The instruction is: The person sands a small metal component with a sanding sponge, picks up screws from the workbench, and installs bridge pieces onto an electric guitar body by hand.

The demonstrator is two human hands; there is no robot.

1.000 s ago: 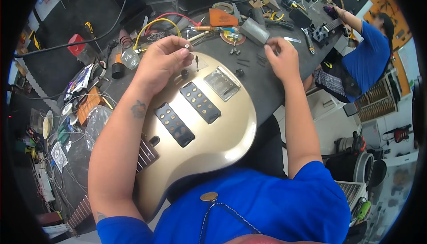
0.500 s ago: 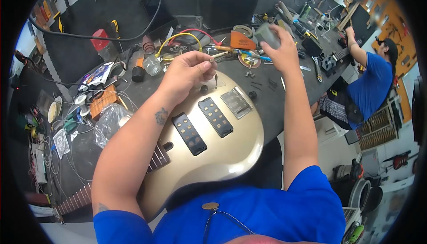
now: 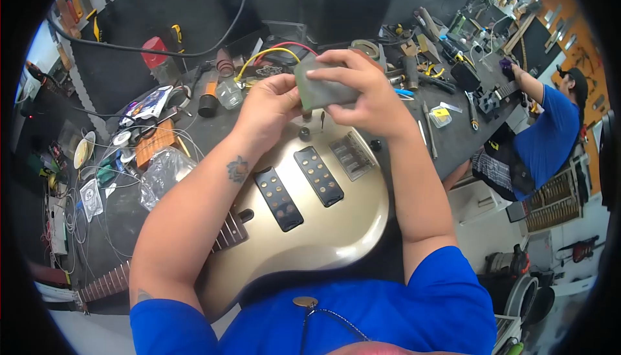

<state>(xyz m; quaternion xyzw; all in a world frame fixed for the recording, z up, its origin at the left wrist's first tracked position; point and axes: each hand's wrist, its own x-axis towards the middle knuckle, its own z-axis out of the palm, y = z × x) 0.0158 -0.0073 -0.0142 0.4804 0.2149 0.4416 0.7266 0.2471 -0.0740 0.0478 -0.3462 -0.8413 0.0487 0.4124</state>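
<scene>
A champagne-gold electric guitar (image 3: 352, 225) lies in front of me, with two black pickups (image 3: 318, 177) and a metal bridge (image 3: 352, 153). Above its upper edge my right hand (image 3: 359, 89) grips a grey-green, box-like block (image 3: 323, 91), tilted toward my other hand. My left hand (image 3: 272, 106) is closed in a pinch right beside the block's left side; what sits between its fingertips is hidden. Beneath the hands, a dark knob (image 3: 305, 133) and a thin upright post (image 3: 322, 120) stand on the guitar body.
A glass jar (image 3: 229, 95), a yellow cable (image 3: 259, 56) and hand tools crowd the bench behind. Loose strings and a plastic bag (image 3: 167, 172) lie left. A clear box with a yellow label (image 3: 441, 117) is on the right. A co-worker (image 3: 550, 128) in blue sits far right.
My right hand has swung left with the block, bringing it up against my left hand. The pinched left hand has stayed nearly in place. The view has shifted slightly.
</scene>
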